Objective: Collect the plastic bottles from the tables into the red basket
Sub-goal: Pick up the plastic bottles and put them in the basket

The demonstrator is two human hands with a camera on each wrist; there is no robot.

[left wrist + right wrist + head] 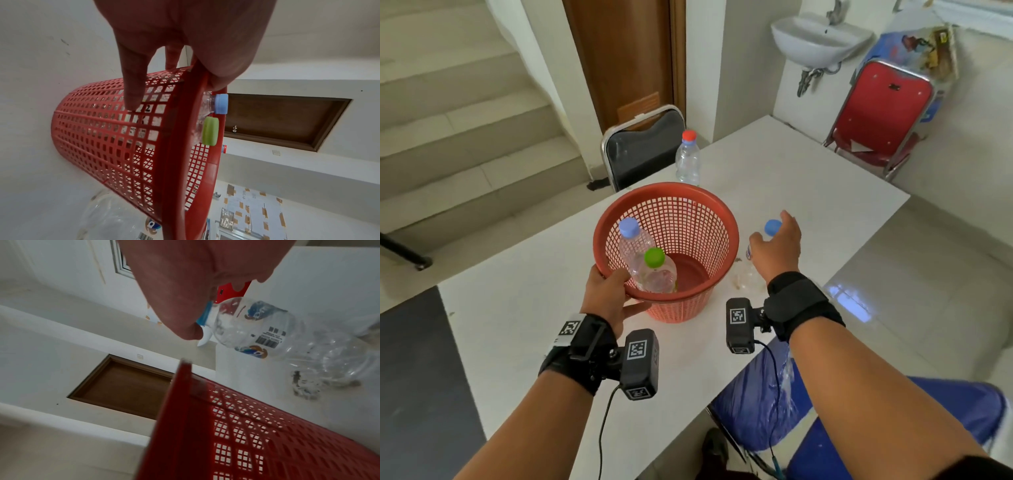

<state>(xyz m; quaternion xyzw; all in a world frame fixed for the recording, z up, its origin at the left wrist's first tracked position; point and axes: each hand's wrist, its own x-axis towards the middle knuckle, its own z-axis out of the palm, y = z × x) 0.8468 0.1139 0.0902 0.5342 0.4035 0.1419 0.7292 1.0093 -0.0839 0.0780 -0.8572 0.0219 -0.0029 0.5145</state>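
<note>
The red mesh basket (702, 198) stands on the white table (808, 192). My left hand (616, 291) grips its near rim, thumb inside and fingers (131, 91) down the outer wall. Two clear bottles lean inside: a blue-capped one (631, 236) and a green-capped one (655, 270). To the right of the basket stands another clear bottle with a blue cap (773, 226). My right hand (774, 240) arches over its top, thumb (185, 331) and fingers spread either side of the cap; no firm hold shows. A red-capped bottle (687, 161) stands behind the basket.
A black chair (643, 150) is tucked at the table's far edge. A red folding chair (876, 116) and a sink (822, 37) are at the back right. Stairs (448, 120) rise on the left. Crumbs (739, 282) lie beside the basket.
</note>
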